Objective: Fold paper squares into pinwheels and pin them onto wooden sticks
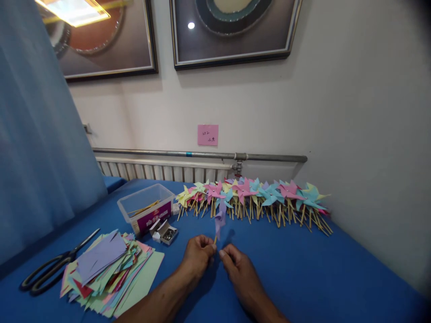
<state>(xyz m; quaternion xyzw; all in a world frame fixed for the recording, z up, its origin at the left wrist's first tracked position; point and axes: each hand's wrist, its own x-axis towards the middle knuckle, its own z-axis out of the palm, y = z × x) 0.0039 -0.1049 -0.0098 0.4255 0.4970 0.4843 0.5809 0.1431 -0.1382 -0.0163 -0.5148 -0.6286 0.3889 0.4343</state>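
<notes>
A purple paper pinwheel [220, 220] stands nearly upright on a thin wooden stick over the blue-covered table. My left hand [199, 252] pinches that stick low down between thumb and fingers. Just right of it, my right hand [237, 264] is closed with thumb and index finger together; whatever they hold, if anything, is hidden. Behind the hands lies a long row of finished pinwheels [244, 189] in pink, blue, yellow and green, their sticks pointing towards me. Left of my left hand sits a small open box [168, 235] of metal pins.
A clear plastic tub [148, 196] with sticks stands at the back left. Nearer are a pile of coloured paper [101, 262] and black-handled scissors [55, 267]. A blue curtain [40, 134] hangs at left; the wall closes off the back and right.
</notes>
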